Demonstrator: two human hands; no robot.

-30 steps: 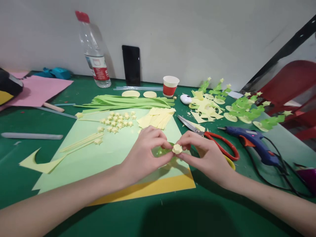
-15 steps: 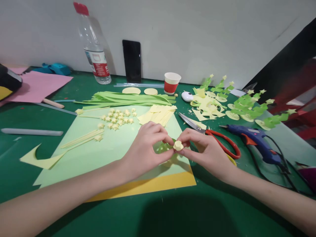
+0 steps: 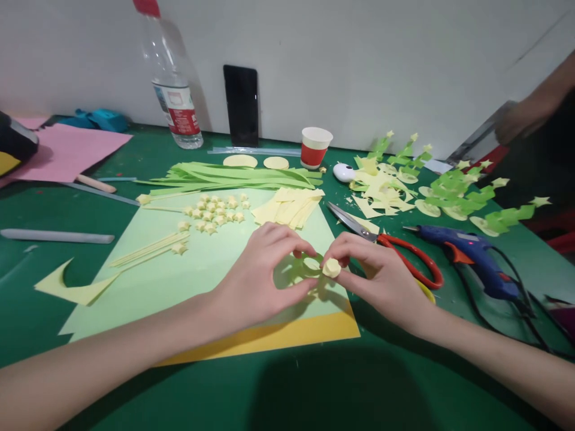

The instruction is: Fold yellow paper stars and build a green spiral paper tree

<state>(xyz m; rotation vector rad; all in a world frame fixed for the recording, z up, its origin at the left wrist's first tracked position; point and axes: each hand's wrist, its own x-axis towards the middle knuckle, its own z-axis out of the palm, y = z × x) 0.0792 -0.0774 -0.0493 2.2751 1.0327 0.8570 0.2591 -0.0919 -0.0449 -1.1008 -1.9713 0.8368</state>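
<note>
Between finger and thumb, my right hand (image 3: 381, 278) pinches a pale yellow paper star (image 3: 331, 267) with a green piece behind it, partly hidden by the fingers. My left hand (image 3: 265, 272) is beside it, thumb and forefinger apart, with nothing gripped between them. Under both hands lie light green sheets (image 3: 179, 299) over a yellow-orange sheet (image 3: 287, 336). Several small stars (image 3: 209, 212) sit on the green sheet, near thin yellow strips (image 3: 146, 250) and wider pale strips (image 3: 287, 206). Long green strips (image 3: 224, 178) lie at the back.
Scissors (image 3: 413, 257) and a glue gun (image 3: 471, 257) lie at the right, before green spiral pieces with stars (image 3: 449, 191). A cup (image 3: 314, 146), phone (image 3: 241, 105) and bottle (image 3: 175, 102) stand along the wall. Another person's hand (image 3: 521, 123) shows at the upper right.
My left fingers have opened and come off the star, which has shifted slightly right in my right hand. Another person's hand has appeared at the upper right.
</note>
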